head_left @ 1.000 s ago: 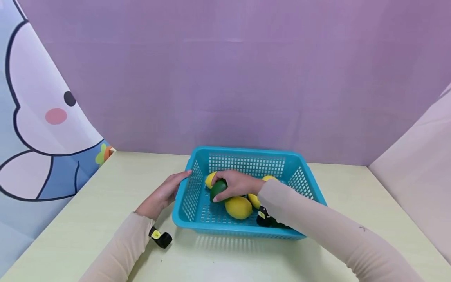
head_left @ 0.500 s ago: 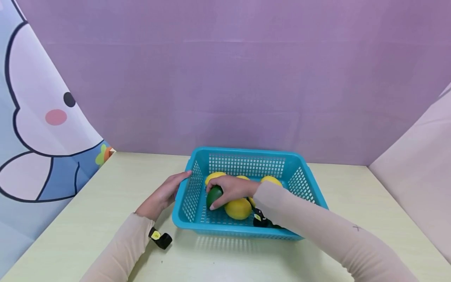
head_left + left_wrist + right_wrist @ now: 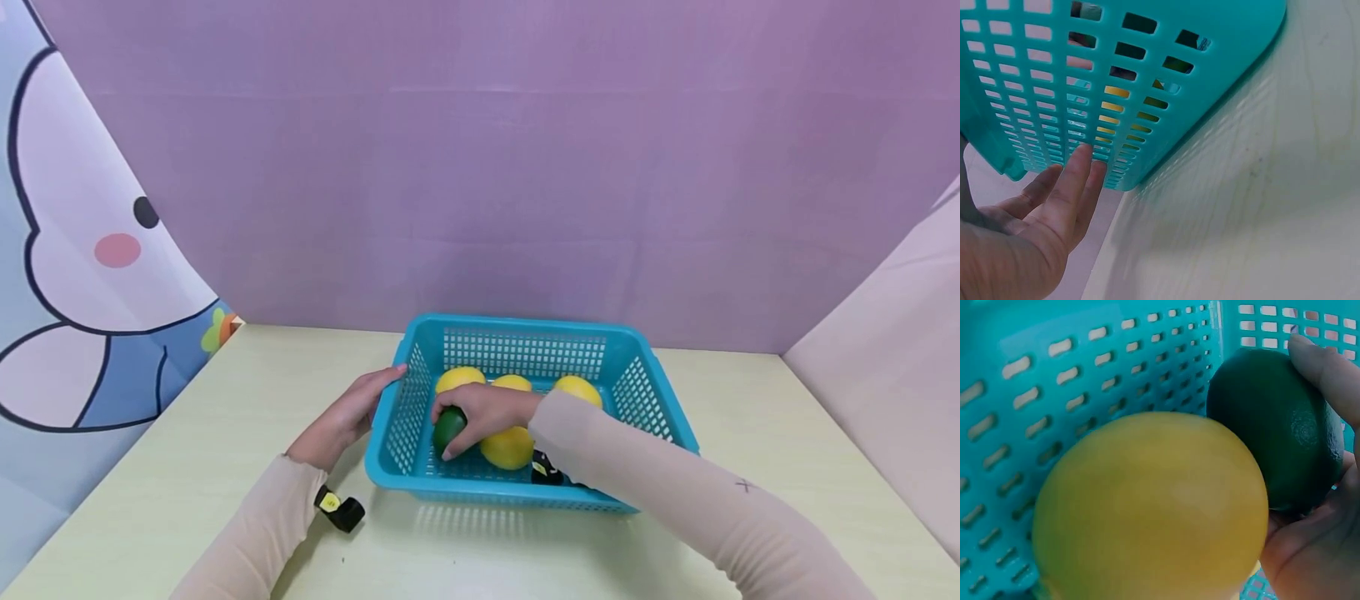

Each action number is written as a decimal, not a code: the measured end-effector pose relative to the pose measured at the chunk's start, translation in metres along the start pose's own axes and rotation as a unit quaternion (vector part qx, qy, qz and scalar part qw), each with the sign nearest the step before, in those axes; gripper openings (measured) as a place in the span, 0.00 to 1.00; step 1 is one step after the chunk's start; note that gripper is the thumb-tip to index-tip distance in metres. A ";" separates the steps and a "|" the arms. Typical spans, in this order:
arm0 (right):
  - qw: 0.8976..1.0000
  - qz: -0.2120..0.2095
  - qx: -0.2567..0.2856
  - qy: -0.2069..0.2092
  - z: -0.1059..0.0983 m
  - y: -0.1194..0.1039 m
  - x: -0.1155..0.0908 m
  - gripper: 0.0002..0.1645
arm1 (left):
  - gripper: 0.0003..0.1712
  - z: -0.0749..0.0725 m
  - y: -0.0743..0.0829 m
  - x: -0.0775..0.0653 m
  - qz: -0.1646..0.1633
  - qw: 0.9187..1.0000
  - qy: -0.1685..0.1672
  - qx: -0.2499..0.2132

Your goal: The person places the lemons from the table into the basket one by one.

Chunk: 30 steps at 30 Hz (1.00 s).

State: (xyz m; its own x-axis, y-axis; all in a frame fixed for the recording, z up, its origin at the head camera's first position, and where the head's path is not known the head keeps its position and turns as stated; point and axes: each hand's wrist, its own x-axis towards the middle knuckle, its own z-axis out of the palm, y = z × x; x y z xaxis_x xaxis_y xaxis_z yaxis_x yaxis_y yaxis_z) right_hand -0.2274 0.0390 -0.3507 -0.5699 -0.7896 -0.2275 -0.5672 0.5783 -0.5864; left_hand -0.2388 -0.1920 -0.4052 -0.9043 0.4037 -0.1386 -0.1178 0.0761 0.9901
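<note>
My right hand (image 3: 487,410) reaches into the blue plastic basket (image 3: 525,323) and grips a dark green avocado (image 3: 448,431) near its left wall. Up close in the right wrist view, the thumb lies on one side of the smooth avocado (image 3: 1275,428), with a big yellow lemon (image 3: 1150,506) in front of it. This lemon (image 3: 508,450) sits just right of the avocado. At the basket's left side, my left hand (image 3: 348,417) rests a fingertip on the rim. In the left wrist view, its fairly straight fingers (image 3: 1067,194) touch the perforated outer wall.
Behind the right hand lie more lemons, one at the back left (image 3: 461,378), one in the middle (image 3: 513,382) and one to the right (image 3: 578,389). My right forearm hides the basket's front right part. A purple backdrop (image 3: 510,167) rises behind the pale table (image 3: 300,358).
My right hand has carried the avocado left and toward the front of the basket, uncovering more of the lemons behind. My left hand has stayed on the rim.
</note>
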 end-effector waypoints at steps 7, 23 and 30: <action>0.999 0.017 -0.010 -0.024 0.005 0.002 0.002 0.22 | 0.39 0.000 0.000 -0.001 -0.001 1.000 0.002 0.001; 0.999 0.019 -0.013 -0.035 0.004 0.006 0.001 0.22 | 0.40 0.001 0.001 0.000 -0.002 1.000 0.006 0.003; 0.999 0.027 -0.023 -0.035 0.003 0.007 -0.002 0.24 | 0.40 0.001 0.000 0.000 -0.003 1.000 0.009 0.004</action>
State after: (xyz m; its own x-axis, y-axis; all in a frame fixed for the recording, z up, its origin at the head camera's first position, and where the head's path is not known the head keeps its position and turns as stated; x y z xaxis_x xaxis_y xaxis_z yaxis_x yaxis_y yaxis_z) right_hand -0.2283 0.0436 -0.3566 -0.5575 -0.7689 -0.3130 -0.5644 0.6275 -0.5364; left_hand -0.2386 -0.1915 -0.4047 -0.9109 0.3870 -0.1434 -0.1192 0.0860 0.9891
